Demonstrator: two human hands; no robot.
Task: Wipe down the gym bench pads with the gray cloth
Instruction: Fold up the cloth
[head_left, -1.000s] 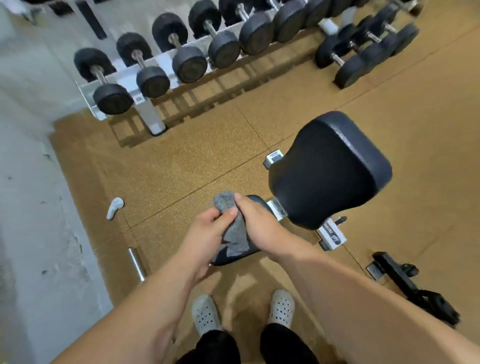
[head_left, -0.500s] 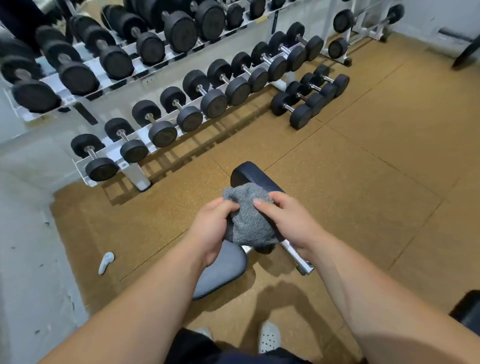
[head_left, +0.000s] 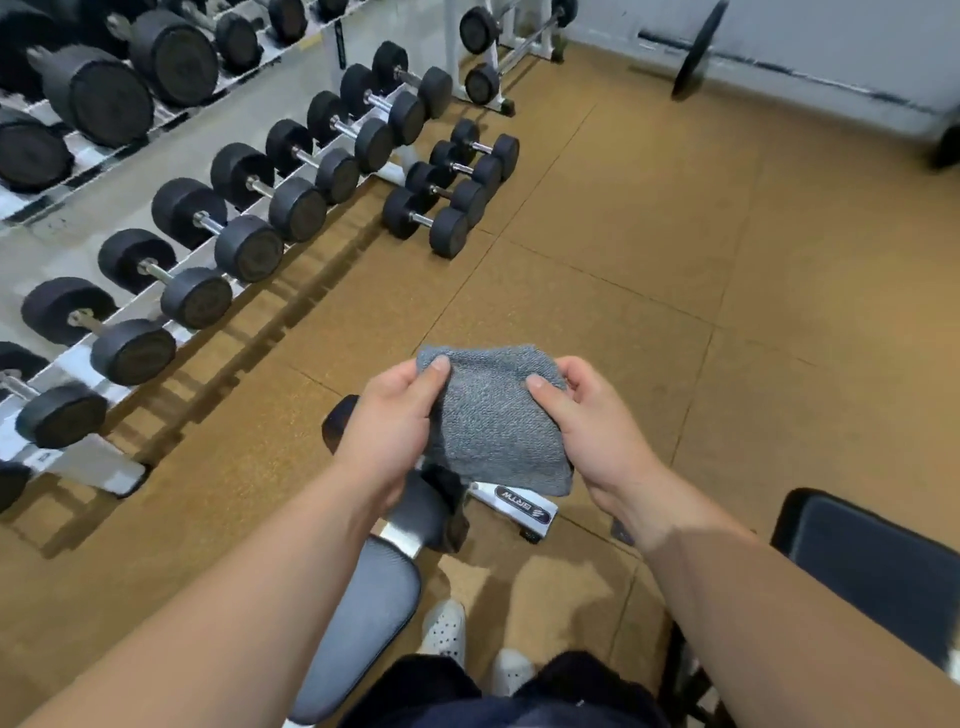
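While the brown speckled floor (head_left: 649, 249) fills most of the view, a dumbbell rack (head_left: 156, 218) lines its left side. Below the hands lies the gym bench (head_left: 374, 597), its gray seat pad lower left, with a second dark pad (head_left: 872, 561) at right. Held up above the bench, clear of the pads, the gray cloth (head_left: 493, 415) is stretched between the left hand (head_left: 389, 426) and right hand (head_left: 592, 431), each pinching an edge between thumb and fingers.
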